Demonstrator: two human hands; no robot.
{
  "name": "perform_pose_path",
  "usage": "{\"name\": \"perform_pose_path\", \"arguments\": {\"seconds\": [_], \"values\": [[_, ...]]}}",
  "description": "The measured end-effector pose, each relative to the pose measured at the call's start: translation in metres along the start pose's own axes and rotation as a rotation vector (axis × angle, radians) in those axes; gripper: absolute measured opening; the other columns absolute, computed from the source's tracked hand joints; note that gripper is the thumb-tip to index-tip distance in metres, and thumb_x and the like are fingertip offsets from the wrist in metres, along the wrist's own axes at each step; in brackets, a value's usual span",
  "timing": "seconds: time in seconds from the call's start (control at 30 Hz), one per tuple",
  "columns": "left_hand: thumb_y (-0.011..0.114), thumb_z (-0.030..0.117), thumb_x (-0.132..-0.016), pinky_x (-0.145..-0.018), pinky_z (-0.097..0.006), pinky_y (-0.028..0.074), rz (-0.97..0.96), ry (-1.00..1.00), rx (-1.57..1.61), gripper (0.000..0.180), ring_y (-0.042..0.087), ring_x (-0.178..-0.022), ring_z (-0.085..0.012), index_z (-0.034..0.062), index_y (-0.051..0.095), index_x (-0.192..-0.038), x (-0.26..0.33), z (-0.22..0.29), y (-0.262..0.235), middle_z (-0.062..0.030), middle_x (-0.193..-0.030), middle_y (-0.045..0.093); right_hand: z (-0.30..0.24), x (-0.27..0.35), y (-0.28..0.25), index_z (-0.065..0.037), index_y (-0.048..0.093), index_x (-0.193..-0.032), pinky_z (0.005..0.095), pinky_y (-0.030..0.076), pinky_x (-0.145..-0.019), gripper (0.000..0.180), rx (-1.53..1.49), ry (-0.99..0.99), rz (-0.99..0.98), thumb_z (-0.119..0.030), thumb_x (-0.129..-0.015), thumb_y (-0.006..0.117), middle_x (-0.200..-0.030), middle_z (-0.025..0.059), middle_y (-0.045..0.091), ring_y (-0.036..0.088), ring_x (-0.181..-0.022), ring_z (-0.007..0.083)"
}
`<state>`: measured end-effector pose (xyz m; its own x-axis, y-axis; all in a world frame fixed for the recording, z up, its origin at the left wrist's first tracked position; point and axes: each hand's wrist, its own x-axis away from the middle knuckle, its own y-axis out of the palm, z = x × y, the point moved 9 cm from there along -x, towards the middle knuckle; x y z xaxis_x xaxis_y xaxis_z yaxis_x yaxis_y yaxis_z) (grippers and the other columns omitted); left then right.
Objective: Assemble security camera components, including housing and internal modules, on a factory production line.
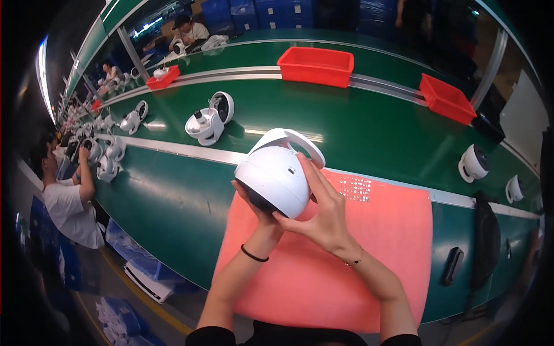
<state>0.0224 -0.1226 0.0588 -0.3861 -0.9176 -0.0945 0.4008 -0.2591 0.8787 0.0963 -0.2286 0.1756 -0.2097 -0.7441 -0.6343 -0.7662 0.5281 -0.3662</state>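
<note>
A white, ball-shaped camera (271,176) with a black face turned down to the left is held up above the pink mat (384,248). Its curved white arm arches over the top. My left hand (259,213) cups the ball from below and the left; most of its fingers are hidden behind the shell. From the right, my right hand (326,210) grips the same camera, fingers reaching up toward the arm and thumb low on the ball. A small dark slot shows on the shell. On the mat lies a sheet of small shiny dots (355,188).
Beyond a metal rail runs a green belt carrying an opened white unit (209,121) and a camera (474,163) at right. Red bins (316,66) line its far side. A black oblong object (453,266) lies right of the mat. A co-worker (69,202) sits at left.
</note>
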Motion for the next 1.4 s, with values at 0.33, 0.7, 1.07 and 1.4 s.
{"name": "perform_pose_path", "arguments": {"seconds": [0.33, 0.7, 1.07, 1.4], "values": [[0.032, 0.071, -0.079, -0.092, -0.040, 0.043, 0.038, -0.286, -0.347, 0.077, 0.049, -0.111, -0.0244, 0.0104, 0.040, -0.127, -0.058, -0.055, 0.020, -0.0092, -0.125, 0.047, 0.082, -0.007, -0.031, -0.001, 0.034, -0.132, 0.0344, 0.050, -0.084, 0.085, 0.132, 0.155, 0.299, -0.024, -0.062, 0.077, -0.119, 0.0189, 0.050, 0.053, -0.106, 0.0293], [0.057, 0.030, -0.084, -0.098, -0.043, 0.035, 0.167, -0.190, -0.515, 0.053, 0.034, -0.122, -0.0332, 0.0107, 0.031, -0.127, -0.111, 0.041, -0.064, -0.0228, -0.130, 0.027, 0.247, 0.026, -0.110, -0.004, 0.036, -0.120, 0.0453, 0.046, -0.087, 0.058, -1.018, 0.832, 0.604, -0.036, -0.080, 0.064, -0.116, 0.0184, 0.042, 0.052, -0.103, 0.0301], [0.058, 0.019, -0.081, -0.106, -0.042, 0.029, 0.323, 0.024, -0.155, 0.062, 0.030, -0.124, -0.0329, -0.0022, 0.024, -0.129, -0.189, 0.115, -0.152, -0.0208, -0.130, 0.028, 0.245, 0.037, -0.177, -0.008, 0.016, -0.135, 0.0401, 0.044, -0.084, 0.080, -0.019, 0.664, 0.705, -0.021, -0.075, 0.068, -0.125, 0.0196, 0.032, 0.045, -0.109, 0.0317], [0.063, 0.018, -0.078, -0.093, -0.037, 0.044, 0.167, -0.107, -0.477, 0.060, 0.048, -0.107, -0.0322, -0.0001, 0.028, -0.124, -0.133, 0.123, -0.075, -0.0240, -0.116, 0.042, 0.101, -0.017, -0.137, -0.009, 0.029, -0.131, 0.0397, 0.038, -0.092, 0.065, 0.212, 0.217, 0.488, -0.004, -0.074, 0.060, -0.126, 0.0146, 0.035, 0.042, -0.113, 0.0297]]}}
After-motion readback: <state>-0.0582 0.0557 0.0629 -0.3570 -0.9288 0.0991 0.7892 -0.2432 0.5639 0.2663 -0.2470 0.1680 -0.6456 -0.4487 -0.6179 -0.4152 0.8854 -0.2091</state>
